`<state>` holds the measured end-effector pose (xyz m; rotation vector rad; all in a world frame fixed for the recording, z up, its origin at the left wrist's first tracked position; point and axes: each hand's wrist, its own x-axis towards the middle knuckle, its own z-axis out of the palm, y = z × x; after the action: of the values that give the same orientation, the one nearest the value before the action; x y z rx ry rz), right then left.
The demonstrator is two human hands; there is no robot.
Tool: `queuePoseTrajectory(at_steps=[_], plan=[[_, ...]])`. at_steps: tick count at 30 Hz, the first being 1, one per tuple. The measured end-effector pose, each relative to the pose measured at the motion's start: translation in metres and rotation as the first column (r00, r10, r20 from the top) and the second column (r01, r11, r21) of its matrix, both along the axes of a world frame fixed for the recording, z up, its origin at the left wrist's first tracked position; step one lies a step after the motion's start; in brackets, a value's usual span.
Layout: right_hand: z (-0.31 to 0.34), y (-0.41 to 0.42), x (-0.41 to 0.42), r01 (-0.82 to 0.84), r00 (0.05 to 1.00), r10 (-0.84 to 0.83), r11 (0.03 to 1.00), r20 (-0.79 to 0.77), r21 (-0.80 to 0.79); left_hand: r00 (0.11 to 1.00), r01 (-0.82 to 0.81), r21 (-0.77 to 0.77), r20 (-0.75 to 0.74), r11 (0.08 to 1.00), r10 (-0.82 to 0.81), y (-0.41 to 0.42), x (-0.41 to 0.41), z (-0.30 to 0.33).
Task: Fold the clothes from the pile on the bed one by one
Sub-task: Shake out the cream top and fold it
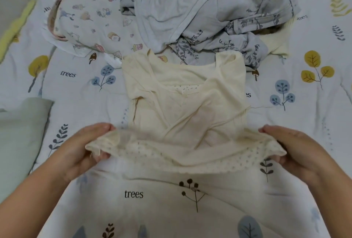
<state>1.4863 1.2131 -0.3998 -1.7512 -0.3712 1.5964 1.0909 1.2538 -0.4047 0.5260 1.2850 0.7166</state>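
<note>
Your left hand (80,150) and right hand (299,148) each pinch a hem corner of the thin cream knit top (186,104), which lies just in front of the crumpled grey-blue clothes pile (200,12) on the tree-printed bed (152,199). The fingers grasp only the edge, so uneven lifting could skew the fold, and the twisted front layers may crease.

"trees" printed repeatedly on bedsheet (152,209)

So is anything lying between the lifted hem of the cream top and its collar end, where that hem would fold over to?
Nothing visible does. The left hand and right hand each grip a corner of the cream top at its hem, and the body between hem and collar is bare. The pile of clothes lies beyond the collar, touching its far edge.
</note>
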Motion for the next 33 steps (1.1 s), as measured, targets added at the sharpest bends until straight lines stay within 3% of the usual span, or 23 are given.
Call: queuePoseTrajectory(at_steps=[8,10,12,14,15,17,18,19,23,26,28,30,33], plan=[[-0.009,0.112,-0.001,0.379,0.899,-0.362,0.925,-0.246,0.026,0.95,-0.246,-0.045,0.189,0.968,0.25,0.119,0.016,-0.011],[-0.018,0.133,-0.003,0.432,0.874,-0.407,0.901,-0.266,0.038,0.931,-0.293,-0.063,0.209,0.954,0.3,0.143,0.019,-0.023],[-0.028,0.149,-0.008,0.388,0.911,-0.377,0.921,-0.165,0.034,0.922,-0.327,-0.085,0.19,0.941,0.337,0.158,0.025,-0.033],[-0.039,0.155,-0.014,0.263,0.955,-0.264,0.965,0.136,0.026,0.947,-0.32,-0.036,-0.001,0.947,0.321,0.167,0.032,-0.044],[-0.046,0.156,-0.014,0.181,0.928,-0.185,0.983,0.323,0.043,0.941,-0.274,0.031,-0.197,0.961,0.275,0.171,0.034,-0.051],[-0.057,0.157,-0.012,-0.005,0.801,-0.061,0.994,0.596,0.108,0.79,-0.115,0.144,-0.587,0.983,0.178,0.175,0.035,-0.064],[-0.062,0.157,-0.012,-0.058,0.756,-0.038,0.99,0.653,0.125,0.692,-0.047,0.153,-0.707,0.987,0.143,0.177,0.036,-0.07],[-0.066,0.156,-0.011,-0.079,0.739,-0.028,0.989,0.673,0.128,0.625,-0.011,0.135,-0.772,0.991,0.112,0.178,0.035,-0.076],[-0.075,0.163,-0.013,-0.144,0.626,-0.012,0.981,0.78,0.131,0.524,0.173,0.051,-0.85,0.984,-0.047,0.181,0.038,-0.089],[-0.072,0.175,-0.01,-0.208,0.566,-0.007,0.966,0.825,0.151,0.39,0.302,0.105,-0.921,0.947,-0.022,0.19,0.04,-0.095],[-0.07,0.184,-0.005,-0.102,0.608,-0.099,0.974,0.787,0.201,0.41,0.26,0.153,-0.911,0.954,0.035,0.197,0.041,-0.096],[-0.071,0.191,-0.002,0.063,0.669,-0.205,0.973,0.714,0.221,0.493,0.086,0.171,-0.864,0.981,0.108,0.2,0.044,-0.097],[-0.08,0.187,-0.005,0.133,0.78,-0.142,0.989,0.609,0.061,0.599,-0.139,0.072,-0.788,0.988,0.141,0.196,0.049,-0.101]])
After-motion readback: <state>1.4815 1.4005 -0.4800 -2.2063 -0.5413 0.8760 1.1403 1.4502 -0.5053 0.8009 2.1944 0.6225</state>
